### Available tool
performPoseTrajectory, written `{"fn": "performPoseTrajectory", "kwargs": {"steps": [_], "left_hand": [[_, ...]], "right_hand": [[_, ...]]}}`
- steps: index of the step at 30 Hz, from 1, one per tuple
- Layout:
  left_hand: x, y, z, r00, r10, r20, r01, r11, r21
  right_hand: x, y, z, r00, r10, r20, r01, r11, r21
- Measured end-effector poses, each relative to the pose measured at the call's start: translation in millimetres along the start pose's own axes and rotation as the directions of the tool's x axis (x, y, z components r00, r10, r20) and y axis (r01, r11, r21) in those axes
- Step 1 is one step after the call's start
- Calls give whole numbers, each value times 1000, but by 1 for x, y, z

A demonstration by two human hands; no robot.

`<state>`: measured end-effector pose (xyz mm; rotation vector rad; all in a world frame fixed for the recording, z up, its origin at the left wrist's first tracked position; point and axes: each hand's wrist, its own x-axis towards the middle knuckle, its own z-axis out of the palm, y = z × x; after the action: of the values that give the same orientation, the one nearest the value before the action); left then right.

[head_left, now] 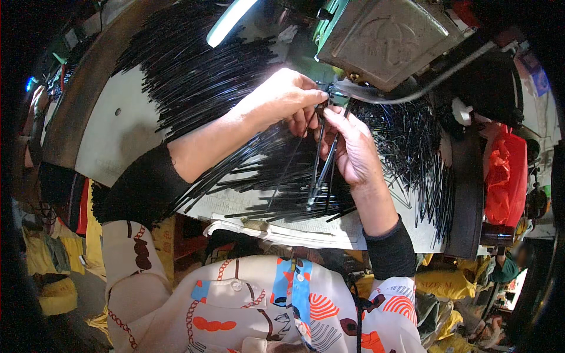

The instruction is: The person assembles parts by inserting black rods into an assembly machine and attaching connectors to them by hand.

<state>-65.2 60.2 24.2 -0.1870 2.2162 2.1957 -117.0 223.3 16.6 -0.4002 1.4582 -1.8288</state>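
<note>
My left hand (288, 100) reaches in from the left, thumb and fingers pinched at the end of thin black strips. Close beside it, my right hand (353, 150) has its thumb and fingers closed on the same strips just below. From between both hands, the glossy strips (316, 170) hang toward the table's near edge; whether they are wires or cords I cannot tell. Both hands are right at the working point of a grey metal machine (388, 41), under its bent metal rod (406, 97). The strip ends are hidden by my fingers.
A large pile of black strips (188, 70) covers the table's left, and a tangled heap (406, 147) lies on the right. A lit tube lamp (232, 22) hangs above. A red bag (505, 176) is beyond the right edge. Yellow bags (447, 285) lie below the table.
</note>
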Motion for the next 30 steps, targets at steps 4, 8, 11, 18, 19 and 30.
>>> {"fn": "performPoseTrajectory", "kwargs": {"steps": [4, 8, 11, 18, 19, 30], "left_hand": [[-3, 3, 4, 998, -11, -66, 23, 984, 177], [0, 2, -2, 999, 49, -24, -40, 951, 307], [-3, -4, -9, 1000, 3, -12, 2, 914, 406], [-5, -20, -5, 941, 316, 120, -271, 493, 827], [-6, -22, -2, 940, 319, 119, -274, 500, 822], [0, -24, 12, 921, 331, 205, -280, 199, 939]], "right_hand": [[-4, -2, -4, 994, 112, -3, -112, 994, 11], [-14, -13, -12, 990, 138, 2, -138, 990, 1], [-27, -22, -19, 987, 158, -24, -160, 985, -63], [-73, -55, -97, 964, 67, -256, -186, 859, -476], [-81, -61, -110, 952, -10, -306, -175, 804, -569], [-92, -70, -158, 821, -529, -217, -253, 3, -967]]}}
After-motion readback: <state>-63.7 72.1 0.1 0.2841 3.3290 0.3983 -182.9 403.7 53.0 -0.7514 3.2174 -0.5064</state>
